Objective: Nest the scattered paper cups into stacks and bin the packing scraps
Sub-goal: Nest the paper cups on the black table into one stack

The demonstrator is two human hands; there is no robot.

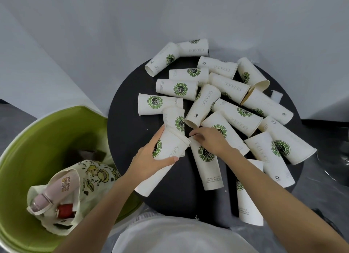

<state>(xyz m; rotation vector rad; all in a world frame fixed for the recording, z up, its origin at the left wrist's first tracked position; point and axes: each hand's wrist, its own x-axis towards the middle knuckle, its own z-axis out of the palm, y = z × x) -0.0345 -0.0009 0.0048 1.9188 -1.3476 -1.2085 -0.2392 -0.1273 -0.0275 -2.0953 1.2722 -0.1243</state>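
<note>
**Q:** Where do we locate the paper cups (177, 89)?
**A:** We find them lying on their sides across the round black table (130, 139), many touching or overlapping; a few overhang its far and near edges.

**Q:** What do we record for the left hand (149, 158)?
**A:** Its fingers and thumb are clamped round the held cup (174, 146), near the table's left side; a second cup (173, 118) sits at that cup's mouth, apparently partly inside it.

**Q:** And for the right hand (211, 141)?
**A:** It rests over the mouth end of a lying cup (209, 169), just beside the held cup; its fingers lie close together and bent; we cannot tell whether they grip.

**Q:** Where do we find the scrap and the bin?
**A:** One white scrap (276, 96) lies at the table's far right edge; the green bin (56, 131) stands just left of the table; it contains a printed cloth bag (90, 177) with a pink bottle (40, 200) inside.
</note>
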